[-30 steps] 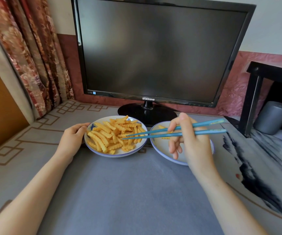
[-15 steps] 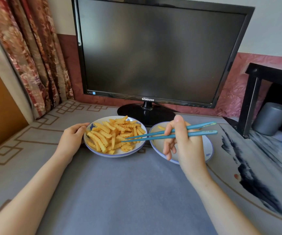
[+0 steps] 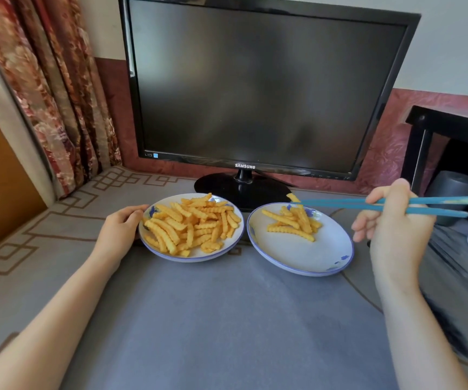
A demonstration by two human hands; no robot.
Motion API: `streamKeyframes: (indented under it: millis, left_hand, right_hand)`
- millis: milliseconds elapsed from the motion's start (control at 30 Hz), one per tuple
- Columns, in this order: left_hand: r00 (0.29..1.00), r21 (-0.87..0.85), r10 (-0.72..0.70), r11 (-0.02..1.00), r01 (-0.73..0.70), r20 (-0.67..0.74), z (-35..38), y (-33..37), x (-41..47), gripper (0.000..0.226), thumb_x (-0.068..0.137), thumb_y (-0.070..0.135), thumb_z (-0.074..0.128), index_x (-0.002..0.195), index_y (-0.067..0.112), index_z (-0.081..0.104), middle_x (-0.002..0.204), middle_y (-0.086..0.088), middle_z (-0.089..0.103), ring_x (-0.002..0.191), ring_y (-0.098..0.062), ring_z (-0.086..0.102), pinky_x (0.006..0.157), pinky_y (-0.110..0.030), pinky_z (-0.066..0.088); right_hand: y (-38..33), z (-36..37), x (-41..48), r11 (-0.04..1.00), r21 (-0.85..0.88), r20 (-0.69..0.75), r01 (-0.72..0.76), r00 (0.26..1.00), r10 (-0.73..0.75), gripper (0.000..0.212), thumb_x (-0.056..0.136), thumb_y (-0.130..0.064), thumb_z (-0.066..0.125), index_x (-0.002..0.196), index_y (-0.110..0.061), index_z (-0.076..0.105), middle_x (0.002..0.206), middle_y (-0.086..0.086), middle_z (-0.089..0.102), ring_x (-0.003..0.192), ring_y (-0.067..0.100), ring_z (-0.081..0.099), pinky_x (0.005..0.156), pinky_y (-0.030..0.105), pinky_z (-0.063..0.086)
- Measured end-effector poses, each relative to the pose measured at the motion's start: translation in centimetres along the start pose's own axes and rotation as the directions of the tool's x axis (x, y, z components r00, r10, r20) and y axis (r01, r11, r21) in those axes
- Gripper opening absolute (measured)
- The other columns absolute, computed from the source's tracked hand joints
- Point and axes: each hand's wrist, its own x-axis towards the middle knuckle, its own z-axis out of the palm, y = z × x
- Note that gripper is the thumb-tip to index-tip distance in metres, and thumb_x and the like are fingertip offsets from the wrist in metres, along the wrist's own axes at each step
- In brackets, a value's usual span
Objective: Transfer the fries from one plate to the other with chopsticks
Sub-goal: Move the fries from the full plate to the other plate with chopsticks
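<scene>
Glossy glazed plates (image 3: pixel 300 256), matt grey cloth (image 3: pixel 213 319) (soft-looking), ridged fries (image 3: pixel 190 223)

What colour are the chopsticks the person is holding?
The chopsticks are light blue, seen clearly in the head view, held in the right hand.

Right hand (image 3: pixel 393 229) holds blue chopsticks (image 3: pixel 339 204) gripping a fry (image 3: pixel 292 197) above right plate (image 3: pixel 297 257); left hand (image 3: pixel 120 229) touches full plate (image 3: pixel 196 256).

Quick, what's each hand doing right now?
Left hand: open, touching the full plate.
Right hand: closed on the chopsticks, which pinch a fry.
</scene>
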Motion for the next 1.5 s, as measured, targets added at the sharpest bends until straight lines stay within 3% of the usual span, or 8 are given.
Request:
streamKeyframes:
  millis: [300, 533, 667, 833, 1000, 1167, 1300, 1500]
  left_hand:
    - [0.999, -0.027, -0.039, 0.999, 0.040, 0.030, -0.1, -0.1, 0.0, 0.027, 0.099, 0.011, 0.041, 0.111, 0.011, 0.065, 0.086, 0.005, 0.065, 0.081, -0.012, 0.062, 0.070, -0.021, 0.047]
    - [0.999, -0.023, -0.030, 0.999, 0.031, 0.018, 0.0, 0.3, -0.2, 0.027, 0.099, 0.009, 0.040, 0.113, 0.009, 0.064, 0.084, 0.007, 0.063, 0.076, -0.004, 0.059, 0.054, -0.003, 0.046]
    - [0.999, -0.016, -0.031, 0.999, 0.032, 0.021, 0.0, 0.1, -0.2, 0.029, 0.099, 0.009, 0.040, 0.116, 0.006, 0.064, 0.087, 0.004, 0.064, 0.078, -0.005, 0.059, 0.063, -0.015, 0.045]
    - [1.000, -0.010, -0.026, 1.000, 0.026, 0.016, 0.0, 0.1, -0.1, 0.030, 0.099, 0.009, 0.040, 0.116, 0.006, 0.064, 0.091, -0.002, 0.065, 0.078, -0.005, 0.059, 0.065, -0.016, 0.043]
    - [1.000, 0.001, -0.029, 1.000, 0.029, 0.005, 0.0, 0.3, -0.2, 0.029, 0.098, 0.008, 0.040, 0.112, 0.010, 0.065, 0.083, 0.006, 0.063, 0.076, -0.008, 0.060, 0.054, -0.004, 0.045]
    - [1.000, 0.011, -0.028, 1.000, 0.028, 0.000, 0.0, 0.4, -0.3, 0.029, 0.098, 0.009, 0.040, 0.113, 0.010, 0.065, 0.085, 0.007, 0.064, 0.075, -0.003, 0.058, 0.052, -0.003, 0.043]
    - [1.000, 0.006, -0.018, 1.000, 0.018, 0.004, -0.1, 0.3, -0.3, 0.030, 0.098, 0.008, 0.040, 0.115, 0.008, 0.065, 0.097, -0.008, 0.067, 0.076, -0.005, 0.059, 0.056, -0.007, 0.046]
    - [1.000, 0.005, -0.024, 1.000, 0.024, 0.019, 0.0, 0.5, -0.4, 0.030, 0.098, 0.008, 0.039, 0.114, 0.008, 0.065, 0.085, 0.005, 0.064, 0.076, -0.005, 0.060, 0.059, -0.012, 0.046]
  right_hand:
    - [1.1, -1.0, 1.0, 0.984, -0.175, -0.027, -0.040, 0.999, 0.036, 0.039, 0.096, -0.027, 0.036, 0.064, -0.012, 0.052, 0.035, 0.004, 0.050, 0.026, 0.016, 0.039, 0.034, 0.020, 0.033]
    - [0.8, -0.9, 0.7, 0.994, -0.106, -0.023, -0.007, 1.000, 0.004, 0.035, 0.095, -0.024, 0.037, 0.069, -0.006, 0.051, 0.048, 0.008, 0.051, 0.028, 0.013, 0.039, 0.033, 0.017, 0.028]
    - [0.3, -0.6, 0.4, 0.994, -0.087, -0.005, 0.059, 0.998, -0.060, 0.035, 0.097, -0.020, 0.036, 0.072, 0.001, 0.048, 0.064, 0.026, 0.048, 0.029, 0.013, 0.039, 0.032, 0.018, 0.026]
    - [-0.4, 0.2, -0.7, 0.997, -0.004, 0.076, 0.081, 0.994, -0.080, 0.038, 0.102, -0.020, 0.035, 0.074, 0.004, 0.047, 0.061, 0.024, 0.044, 0.030, 0.010, 0.038, 0.033, 0.019, 0.024]
    - [-1.1, 2.2, -3.2, 0.989, 0.139, 0.266, -0.055, 0.964, 0.016, 0.038, 0.100, -0.014, 0.036, 0.065, -0.007, 0.049, 0.046, 0.013, 0.045, 0.032, 0.019, 0.038, 0.037, 0.022, 0.026]
    - [-0.6, 4.2, -6.5, 0.970, 0.136, 0.511, -0.203, 0.853, 0.107, 0.043, 0.102, -0.022, 0.034, 0.066, -0.006, 0.051, 0.038, 0.010, 0.046, 0.030, 0.021, 0.038, 0.039, 0.024, 0.027]
    - [-0.3, 4.8, -7.3, 0.955, 0.156, 0.551, -0.254, 0.825, 0.129, 0.042, 0.102, -0.023, 0.035, 0.067, -0.007, 0.052, 0.041, 0.011, 0.048, 0.030, 0.020, 0.043, 0.038, 0.022, 0.029]
    - [-0.2, 4.8, -7.8, 0.953, 0.161, 0.534, -0.255, 0.835, 0.133, 0.040, 0.102, -0.022, 0.036, 0.068, -0.008, 0.052, 0.042, 0.012, 0.049, 0.031, 0.019, 0.046, 0.035, 0.020, 0.031]
